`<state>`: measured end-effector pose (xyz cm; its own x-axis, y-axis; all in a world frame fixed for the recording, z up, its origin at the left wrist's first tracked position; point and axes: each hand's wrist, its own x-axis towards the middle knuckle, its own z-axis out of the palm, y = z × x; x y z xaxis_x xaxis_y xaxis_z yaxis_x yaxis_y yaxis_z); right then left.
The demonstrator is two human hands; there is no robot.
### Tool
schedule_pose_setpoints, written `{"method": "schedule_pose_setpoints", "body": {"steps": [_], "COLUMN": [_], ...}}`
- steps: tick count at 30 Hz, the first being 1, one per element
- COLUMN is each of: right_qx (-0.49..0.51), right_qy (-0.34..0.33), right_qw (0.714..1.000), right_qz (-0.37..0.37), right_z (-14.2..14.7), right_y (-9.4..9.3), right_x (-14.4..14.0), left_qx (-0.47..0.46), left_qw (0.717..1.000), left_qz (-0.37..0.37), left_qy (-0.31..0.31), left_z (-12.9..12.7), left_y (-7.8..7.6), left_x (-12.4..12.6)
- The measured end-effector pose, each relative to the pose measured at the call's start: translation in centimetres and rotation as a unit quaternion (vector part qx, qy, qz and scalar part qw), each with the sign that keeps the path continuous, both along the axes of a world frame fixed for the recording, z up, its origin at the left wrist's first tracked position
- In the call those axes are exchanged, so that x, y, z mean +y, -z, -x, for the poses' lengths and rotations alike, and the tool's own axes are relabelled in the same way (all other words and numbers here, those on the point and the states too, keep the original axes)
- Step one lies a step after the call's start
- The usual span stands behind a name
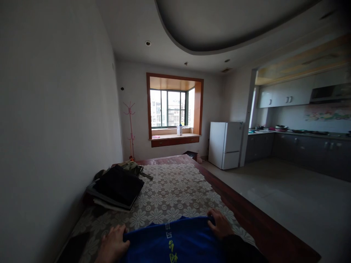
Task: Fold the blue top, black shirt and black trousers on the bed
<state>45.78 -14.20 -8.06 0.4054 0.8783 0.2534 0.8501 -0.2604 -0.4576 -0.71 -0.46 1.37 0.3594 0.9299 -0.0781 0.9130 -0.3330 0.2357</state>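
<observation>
A blue garment (175, 239) with yellow-green lettering lies at the near end of a table covered by a white floral lace cloth (175, 193). My left hand (113, 243) grips the garment's far left edge. My right hand (219, 223) holds its far right edge, fingers curled over the fabric. The lower part of the garment runs out of the picture at the bottom.
A stack of folded dark clothes (117, 188) lies on the table's left side by the wall, with an olive item (133, 167) behind it. Beyond are a pink coat stand (131, 128), a bay window (174, 109), a white fridge (225, 144) and kitchen counters (301, 146).
</observation>
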Motion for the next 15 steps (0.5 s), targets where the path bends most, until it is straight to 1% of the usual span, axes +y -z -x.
{"method": "schedule_pose_setpoints", "body": {"steps": [2,5,8,9,10,13,15], "right_qx": [0.03,0.072,0.083,0.082,0.079,0.052,0.028], "right_qy": [-0.009,-0.026,-0.025,-0.022,-0.016,0.014,0.029], "right_qw": [0.999,0.995,0.99,0.989,0.989,0.995,0.997], "right_qz": [-0.019,-0.056,-0.115,-0.124,-0.122,-0.078,-0.06], "right_z": [-0.1,0.0,0.4,0.6,0.8,1.4,1.7], "right_y": [0.5,0.9,1.0,1.0,0.8,0.0,-0.6], "right_x": [0.1,-0.1,-0.3,-0.4,-0.5,-0.9,-1.2], "left_qx": [-0.007,-0.032,-0.051,-0.051,-0.048,-0.036,-0.029], "left_qw": [1.0,0.999,0.998,0.998,0.998,0.997,0.998], "left_qz": [-0.008,0.018,0.043,0.047,0.049,0.058,0.061], "left_qy": [0.008,0.015,0.003,-0.003,-0.009,-0.02,-0.013], "left_z": [0.3,0.7,0.9,0.9,1.0,1.3,1.6], "left_y": [0.3,0.4,0.4,0.4,0.4,0.4,0.2], "left_x": [0.4,0.8,1.1,1.2,1.3,1.4,1.3]}}
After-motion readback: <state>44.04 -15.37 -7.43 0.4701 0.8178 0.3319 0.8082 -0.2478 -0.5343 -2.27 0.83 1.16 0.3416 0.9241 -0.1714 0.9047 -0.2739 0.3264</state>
